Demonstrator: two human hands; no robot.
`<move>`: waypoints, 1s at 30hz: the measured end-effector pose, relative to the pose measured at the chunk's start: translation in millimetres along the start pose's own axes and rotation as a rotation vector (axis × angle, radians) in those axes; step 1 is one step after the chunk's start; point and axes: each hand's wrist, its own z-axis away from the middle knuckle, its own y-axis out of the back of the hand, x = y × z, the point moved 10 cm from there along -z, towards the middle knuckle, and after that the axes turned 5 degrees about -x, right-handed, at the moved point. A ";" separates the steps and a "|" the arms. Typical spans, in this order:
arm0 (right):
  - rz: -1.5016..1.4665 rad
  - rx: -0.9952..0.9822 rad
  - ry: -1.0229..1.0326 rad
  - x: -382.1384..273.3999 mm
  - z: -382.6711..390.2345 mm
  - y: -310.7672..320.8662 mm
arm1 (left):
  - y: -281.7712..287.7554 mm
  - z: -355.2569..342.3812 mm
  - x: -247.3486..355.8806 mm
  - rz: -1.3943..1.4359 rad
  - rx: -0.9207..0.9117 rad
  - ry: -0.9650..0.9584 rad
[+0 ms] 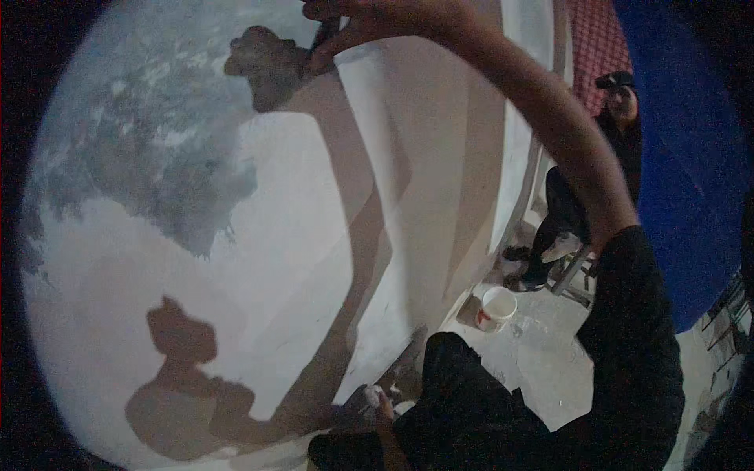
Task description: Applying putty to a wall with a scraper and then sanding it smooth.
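Note:
My right arm arches up from the right, and my right hand [375, 22] is at the top edge, close to the wall [290, 157]. Between its thumb and fingers sits a dark, narrow object [327, 31], cut off by the frame, so its kind is unclear. Beside it the hand throws a dark shadow on the wall. A grey, streaky patch [157, 133] with ragged lower edges covers the wall's upper left; below it the surface is paler. Low down by my dark-clothed leg, my left hand [385, 407] is closed around something whitish [372, 394], too small and dim to name.
A white bucket [496, 308] stands on the floor right of my knee, near the wall's foot. Farther back sits another person [581, 180] in dark clothes. A blue sheet [691, 173] hangs along the right, with a red patterned surface [597, 39] behind.

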 end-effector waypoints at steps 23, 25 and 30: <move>-0.372 -0.039 -0.032 14.6 0.6 -12.1 | 28.2 36.3 10.7 0.287 0.430 -0.173; -0.073 -0.141 -0.016 14.5 28.1 -8.3 | 29.3 31.8 15.4 0.311 0.449 -0.214; -0.063 -0.107 -0.020 7.6 1.3 0.7 | 43.9 29.2 16.2 0.348 0.544 -0.269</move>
